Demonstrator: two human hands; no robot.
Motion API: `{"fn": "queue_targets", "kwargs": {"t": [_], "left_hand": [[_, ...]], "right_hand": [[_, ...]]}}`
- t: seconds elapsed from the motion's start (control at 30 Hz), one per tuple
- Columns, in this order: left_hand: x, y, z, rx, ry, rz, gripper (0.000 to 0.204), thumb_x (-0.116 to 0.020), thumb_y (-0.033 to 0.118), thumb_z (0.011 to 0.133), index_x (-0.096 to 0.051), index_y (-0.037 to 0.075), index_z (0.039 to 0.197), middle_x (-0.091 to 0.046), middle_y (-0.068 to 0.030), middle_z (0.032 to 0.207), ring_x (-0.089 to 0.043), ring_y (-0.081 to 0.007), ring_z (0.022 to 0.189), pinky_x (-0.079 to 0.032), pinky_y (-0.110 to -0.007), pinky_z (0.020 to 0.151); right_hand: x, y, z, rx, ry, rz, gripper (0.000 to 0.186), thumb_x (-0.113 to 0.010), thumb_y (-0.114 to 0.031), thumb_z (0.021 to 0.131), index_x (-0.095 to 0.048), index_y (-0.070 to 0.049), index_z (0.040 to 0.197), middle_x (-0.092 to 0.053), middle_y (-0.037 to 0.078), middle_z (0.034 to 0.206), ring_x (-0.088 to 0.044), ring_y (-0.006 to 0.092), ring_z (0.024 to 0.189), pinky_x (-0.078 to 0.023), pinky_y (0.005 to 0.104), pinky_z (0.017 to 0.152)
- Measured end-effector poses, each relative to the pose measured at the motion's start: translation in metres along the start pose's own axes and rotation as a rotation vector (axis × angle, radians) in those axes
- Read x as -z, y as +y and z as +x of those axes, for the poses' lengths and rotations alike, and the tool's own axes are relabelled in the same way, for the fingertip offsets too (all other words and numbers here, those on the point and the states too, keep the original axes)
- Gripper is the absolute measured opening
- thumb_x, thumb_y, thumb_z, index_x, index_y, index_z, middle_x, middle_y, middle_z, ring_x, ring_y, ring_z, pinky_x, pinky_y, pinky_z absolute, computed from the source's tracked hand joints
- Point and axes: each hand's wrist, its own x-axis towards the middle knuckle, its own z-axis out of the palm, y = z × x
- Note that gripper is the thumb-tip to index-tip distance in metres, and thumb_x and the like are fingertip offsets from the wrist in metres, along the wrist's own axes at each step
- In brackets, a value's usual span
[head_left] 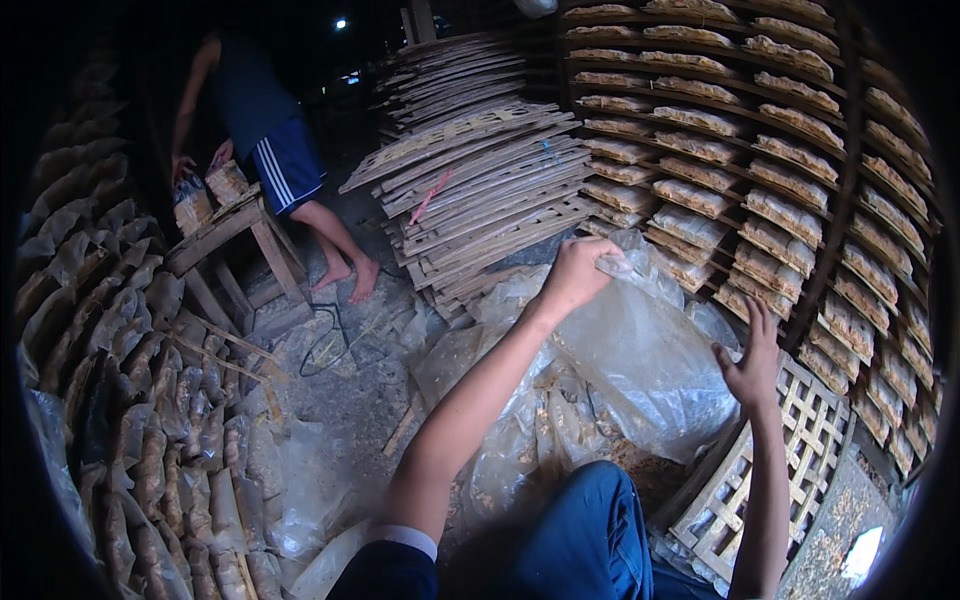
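Note:
My left hand (pixel 580 274) reaches forward over a large clear plastic sheet (pixel 640 345), its fingers closed on a bunched edge of it. The sheet spreads crumpled in front of my knee, with tan crumbs and scraps on and under its near folds. My right hand (pixel 754 368) is raised at the sheet's right side, fingers apart and holding nothing. Below that hand and beside my right forearm lies a woven bamboo tray (pixel 735 490), on top of what looks like a stack.
Shelves of tan, plastic-wrapped slabs (pixel 785 215) curve along the right. Wooden slatted trays (pixel 470 200) are stacked ahead. Rows of filled plastic bags (pixel 165 440) line the left. A person in blue shorts (pixel 285 165) bends over a wooden table (pixel 225 235), handling filled bags.

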Motion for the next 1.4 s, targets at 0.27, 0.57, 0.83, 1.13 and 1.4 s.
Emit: {"fn": "queue_targets", "kwargs": {"t": [0.27,0.57,0.83,1.13,1.4], "left_hand": [[-0.033,0.037,-0.021,-0.276,-0.189,-0.011,0.029,-0.069,-0.008,0.070,-0.076,0.002,0.097,-0.075,-0.0147,0.095,-0.073,-0.0321,0.088,-0.057,-0.038,0.080],[-0.012,0.014,-0.036,-0.044,-0.332,-0.007,0.015,-0.074,0.011,0.087,-0.078,0.007,0.101,-0.076,-0.0128,0.100,-0.074,-0.0248,0.089,-0.057,-0.036,0.085],[-0.002,-0.011,-0.044,0.319,-0.282,0.059,0.027,-0.073,0.023,0.092,-0.072,0.005,0.112,-0.074,-0.0112,0.108,-0.070,-0.0202,0.098,-0.052,-0.032,0.088],[-0.046,0.017,-0.032,-0.072,-0.132,-0.213,0.052,-0.080,0.029,0.086,-0.064,0.005,0.130,-0.064,-0.0158,0.133,-0.061,-0.0247,0.123,-0.044,-0.036,0.107],[-0.050,0.048,-0.004,-0.075,-0.177,-0.200,0.022,-0.079,0.016,0.088,-0.076,0.001,0.103,-0.077,-0.0102,0.096,-0.072,-0.0149,0.088,-0.054,-0.030,0.081]], "right_hand": [[-0.020,-0.076,0.032,0.031,-0.120,0.222,0.012,-0.077,-0.009,0.078,-0.075,-0.007,0.090,-0.074,0.013,0.086,-0.068,0.0332,0.089,-0.043,0.0442,0.098],[-0.018,-0.036,0.026,-0.093,-0.044,0.162,0.013,-0.067,-0.008,0.082,-0.074,-0.006,0.093,-0.075,0.015,0.092,-0.069,0.0332,0.090,-0.044,0.0425,0.095],[-0.021,-0.055,0.043,-0.084,-0.068,0.133,0.018,-0.059,-0.020,0.087,-0.068,-0.007,0.096,-0.068,0.022,0.075,-0.067,0.0412,0.077,-0.044,0.0527,0.090],[-0.002,-0.046,0.059,-0.009,-0.245,0.340,0.032,-0.053,-0.030,0.092,-0.067,-0.003,0.100,-0.068,0.024,0.082,-0.066,0.0455,0.087,-0.046,0.0530,0.090],[0.015,-0.057,0.051,0.188,-0.109,0.460,0.029,-0.066,-0.024,0.086,-0.071,-0.004,0.106,-0.072,0.022,0.104,-0.069,0.0381,0.098,-0.053,0.0466,0.086]]}}
